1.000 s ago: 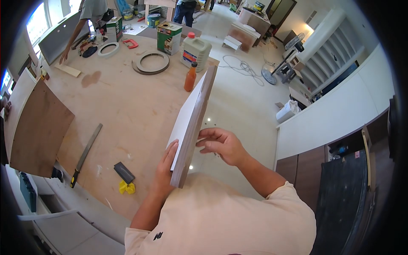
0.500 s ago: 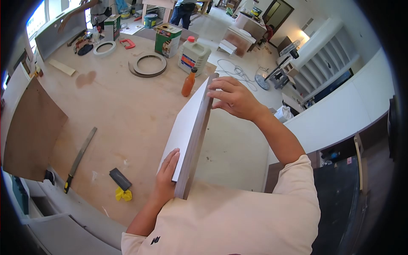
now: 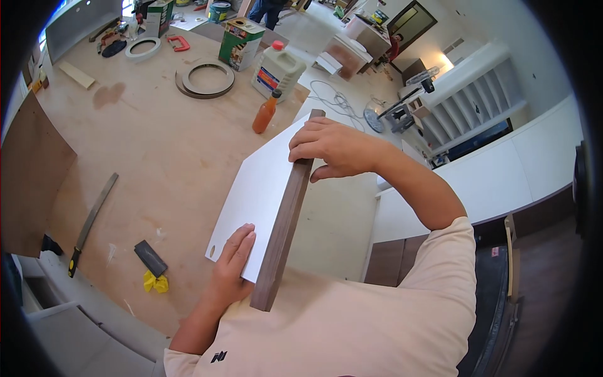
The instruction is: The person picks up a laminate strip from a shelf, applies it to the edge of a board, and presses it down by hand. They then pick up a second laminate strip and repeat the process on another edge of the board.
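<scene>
A white panel (image 3: 254, 188) with a thick brown wood-grain edge (image 3: 282, 242) stands tilted on the table close to my body. My left hand (image 3: 233, 261) grips its near end, fingers lying on the white face. Toward the far end, my right hand (image 3: 333, 149) bends over the brown edge, its fingertips on the white side and the thumb beneath. A small hole shows at the panel's lower left corner. To the left lie a dark sanding block (image 3: 151, 257), a crumpled yellow scrap (image 3: 156, 283) and a long file (image 3: 94, 220) with a black-and-yellow handle.
Beyond the panel are an orange bottle (image 3: 267, 113), a white jug (image 3: 278, 72), a green can (image 3: 241, 43), a coil of edge banding (image 3: 206, 81) and a white tape roll (image 3: 143, 49). A curved brown board (image 3: 34, 182) stands left. Another person stands at the back.
The panel has turned so more of its white face and brown edge show. My right hand has shifted slightly down along the edge, its fingers now further over it. The view has swung right.
</scene>
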`<state>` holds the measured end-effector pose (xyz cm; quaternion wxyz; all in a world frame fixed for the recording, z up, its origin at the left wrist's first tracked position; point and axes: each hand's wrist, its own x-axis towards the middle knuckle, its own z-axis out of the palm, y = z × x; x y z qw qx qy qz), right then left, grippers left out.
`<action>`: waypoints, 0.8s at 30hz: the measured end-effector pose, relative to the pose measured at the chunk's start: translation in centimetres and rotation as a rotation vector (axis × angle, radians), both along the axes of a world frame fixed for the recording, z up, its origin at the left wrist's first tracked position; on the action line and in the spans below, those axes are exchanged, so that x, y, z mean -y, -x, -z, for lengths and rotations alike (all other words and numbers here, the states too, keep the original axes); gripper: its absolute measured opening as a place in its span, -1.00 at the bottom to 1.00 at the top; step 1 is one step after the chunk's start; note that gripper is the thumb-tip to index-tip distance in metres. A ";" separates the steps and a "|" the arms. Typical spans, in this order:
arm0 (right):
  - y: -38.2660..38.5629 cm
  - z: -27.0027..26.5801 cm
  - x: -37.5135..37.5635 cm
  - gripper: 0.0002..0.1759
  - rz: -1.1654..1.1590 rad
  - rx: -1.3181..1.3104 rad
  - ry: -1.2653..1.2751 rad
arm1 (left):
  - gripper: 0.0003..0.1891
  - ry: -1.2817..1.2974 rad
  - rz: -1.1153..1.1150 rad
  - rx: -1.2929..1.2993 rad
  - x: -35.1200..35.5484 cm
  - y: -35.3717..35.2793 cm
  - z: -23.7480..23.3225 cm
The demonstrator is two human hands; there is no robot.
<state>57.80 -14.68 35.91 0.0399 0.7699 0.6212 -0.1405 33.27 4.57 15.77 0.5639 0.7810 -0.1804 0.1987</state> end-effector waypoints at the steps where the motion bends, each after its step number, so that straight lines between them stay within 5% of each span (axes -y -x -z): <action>1: -0.1 0.0 -0.1 -0.46 0.008 -0.015 0.011 | -0.25 -0.001 0.009 0.000 0.2 0.0 0.2; 24: -0.9 0.3 0.9 -0.61 0.036 -0.041 0.038 | -0.19 -0.066 -0.019 -0.086 1.7 0.7 0.6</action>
